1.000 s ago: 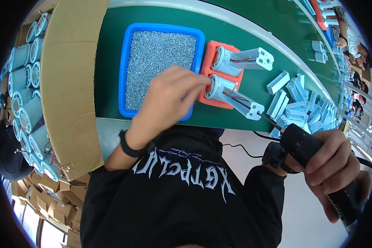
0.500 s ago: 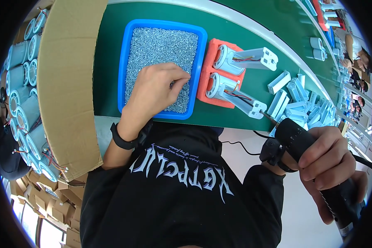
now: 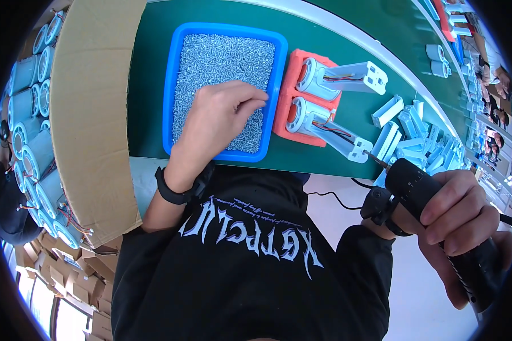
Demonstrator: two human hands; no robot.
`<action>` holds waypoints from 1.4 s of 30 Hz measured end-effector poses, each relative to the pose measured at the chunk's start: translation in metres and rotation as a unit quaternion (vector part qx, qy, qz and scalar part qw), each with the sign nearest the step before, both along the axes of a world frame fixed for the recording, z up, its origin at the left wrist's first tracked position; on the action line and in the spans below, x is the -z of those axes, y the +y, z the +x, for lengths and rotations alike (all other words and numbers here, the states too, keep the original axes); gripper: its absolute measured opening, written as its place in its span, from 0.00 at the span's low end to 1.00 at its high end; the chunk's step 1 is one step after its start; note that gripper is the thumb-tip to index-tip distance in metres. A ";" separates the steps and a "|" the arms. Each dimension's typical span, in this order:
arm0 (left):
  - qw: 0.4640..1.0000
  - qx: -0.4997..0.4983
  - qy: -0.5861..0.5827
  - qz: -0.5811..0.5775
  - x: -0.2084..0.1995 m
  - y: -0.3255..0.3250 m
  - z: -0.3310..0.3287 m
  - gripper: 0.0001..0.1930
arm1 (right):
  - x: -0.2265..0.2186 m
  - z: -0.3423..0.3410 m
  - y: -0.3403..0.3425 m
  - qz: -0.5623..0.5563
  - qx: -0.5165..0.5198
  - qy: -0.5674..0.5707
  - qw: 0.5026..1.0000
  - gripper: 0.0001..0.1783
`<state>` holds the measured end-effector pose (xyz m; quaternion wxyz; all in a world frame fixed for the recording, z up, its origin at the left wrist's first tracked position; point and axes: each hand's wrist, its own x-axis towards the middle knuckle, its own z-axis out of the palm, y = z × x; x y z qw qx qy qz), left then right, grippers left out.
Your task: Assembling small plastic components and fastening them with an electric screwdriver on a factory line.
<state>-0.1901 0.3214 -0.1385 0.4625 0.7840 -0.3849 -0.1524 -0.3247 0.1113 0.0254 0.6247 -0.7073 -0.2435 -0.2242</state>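
Note:
Over a blue tray point(image 3: 169, 108) of small silver screws point(image 3: 224, 59) is my left hand point(image 3: 210, 119), thumb and forefinger pinched near the tray's right side. Whatever sits between those fingertips is too small to make out. My right hand point(image 3: 458, 219) grips a black electric screwdriver point(image 3: 407, 181), its bit pointing at the end of the nearer white housing point(image 3: 338, 139). I cannot tell whether the bit touches it. That housing and a second white housing point(image 3: 355, 78), both with coloured wires in open channels, rest in a red foam block point(image 3: 285, 120).
Loose white channel pieces point(image 3: 412, 150) lie piled right of the foam on the green table point(image 3: 301, 165). At left, a cardboard sheet point(image 3: 91, 113) stands beside stacked white cylinders point(image 3: 34, 142) with wires. Other people work at the far right. A black cable point(image 3: 335, 196) hangs below the table edge.
My left hand has shifted slightly right, still pinched. The screwdriver and right hand appear slightly farther right in view; the tray and housings have shifted a little too.

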 end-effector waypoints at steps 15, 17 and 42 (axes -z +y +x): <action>0.984 0.036 0.082 -0.154 0.014 -0.045 -0.049 0.10 | 0.011 0.003 -0.021 0.057 -0.030 -0.006 0.998 0.34; 0.982 0.033 0.072 -0.169 0.015 -0.047 -0.050 0.09 | 0.013 -0.002 -0.021 0.072 -0.012 -0.020 0.997 0.33; 0.927 0.102 0.263 -0.245 -0.011 -0.034 -0.041 0.06 | -0.009 -0.024 -0.020 0.238 0.071 -0.175 0.953 0.24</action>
